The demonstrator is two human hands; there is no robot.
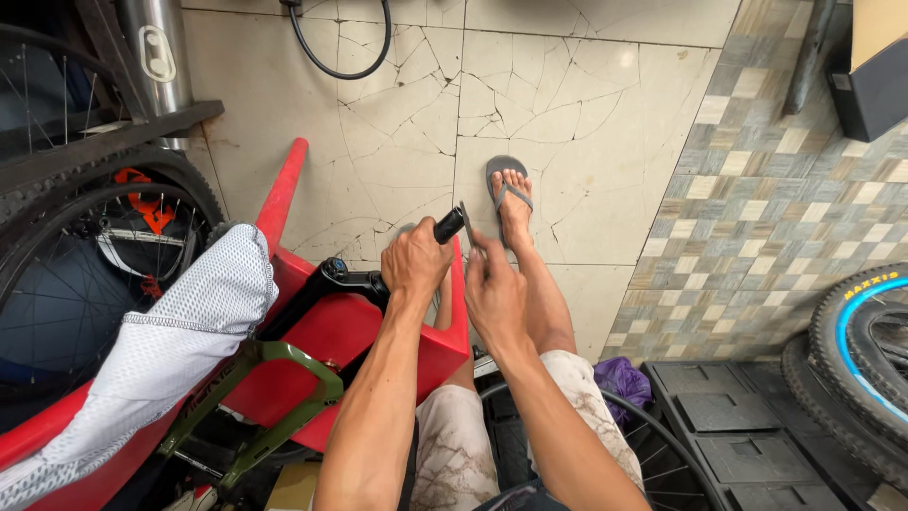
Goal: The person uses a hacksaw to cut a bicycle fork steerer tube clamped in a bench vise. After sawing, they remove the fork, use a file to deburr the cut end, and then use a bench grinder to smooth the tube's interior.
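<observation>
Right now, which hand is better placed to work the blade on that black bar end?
Right, probably. The right hand holds the thin blade with its tip at the bar end. The left hand is wrapped around the black bar, bracing it, so it is not free to cut.

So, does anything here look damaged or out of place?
Yes. The pale floor tiles are badly cracked, with lines spreading around the sandalled foot. Nothing is spilled. The left hand grips a black handlebar grip, with the right hand beside it.
</observation>
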